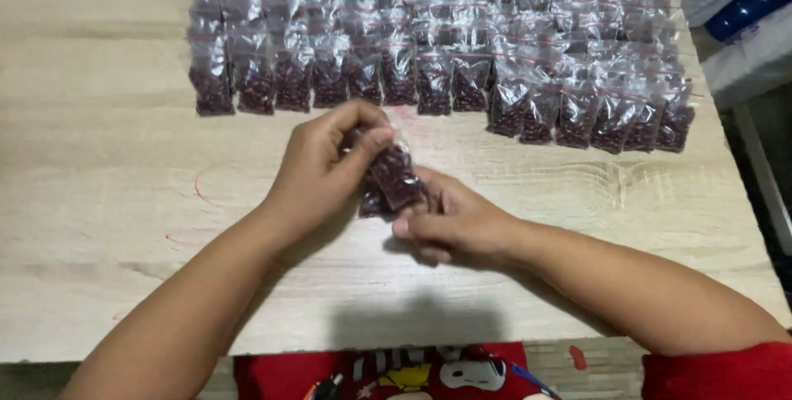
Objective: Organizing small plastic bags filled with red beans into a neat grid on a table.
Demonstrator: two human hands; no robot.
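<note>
Here you are pinching a small clear bag of dark red beads (pixel 394 177): left hand (pixel 323 171) clamped at its top, right hand (pixel 452 224) closed underneath, likely light, soft, slippery.

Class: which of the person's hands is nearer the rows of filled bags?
Left. The left hand sits just below the rows of filled bags; the right hand lies lower, toward the table's near edge.
</note>
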